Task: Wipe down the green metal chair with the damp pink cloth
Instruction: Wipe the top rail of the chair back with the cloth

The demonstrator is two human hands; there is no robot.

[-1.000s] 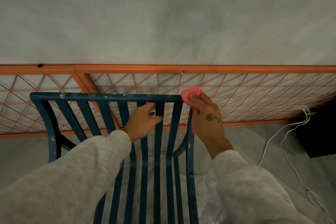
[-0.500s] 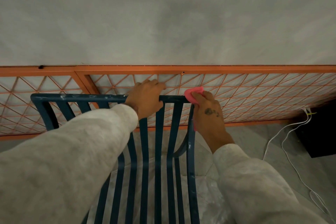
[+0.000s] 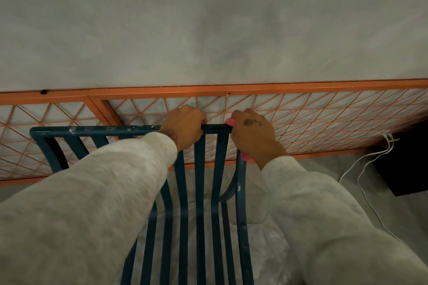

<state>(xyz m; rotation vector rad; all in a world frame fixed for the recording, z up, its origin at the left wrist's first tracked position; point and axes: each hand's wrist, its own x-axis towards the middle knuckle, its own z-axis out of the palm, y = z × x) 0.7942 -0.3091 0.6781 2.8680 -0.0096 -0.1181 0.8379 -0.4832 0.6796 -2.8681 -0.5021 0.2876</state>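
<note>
Head view, looking down over the backrest of the green metal chair (image 3: 199, 180). The left hand (image 3: 184, 126) grips the top rail (image 3: 92, 129) just left of the right-hand corner, its fingers curled over the far side of the bar; one second ago it rested lower, on a slat, and half a second ago it had already reached the rail. The right hand (image 3: 253, 134) closes over the upper right corner of the backrest, clasping the pink cloth (image 3: 229, 121) against the metal. Half a second ago its fingers lay flatter and more cloth showed; now only a pink edge by the fingertips and a tail under the heel of the hand are visible, so how far the cloth wraps the corner cannot be told. Behind the chair, an orange lattice panel (image 3: 324, 118) leans on the grey wall (image 3: 208, 18); white cables (image 3: 370, 162) run at right.
</note>
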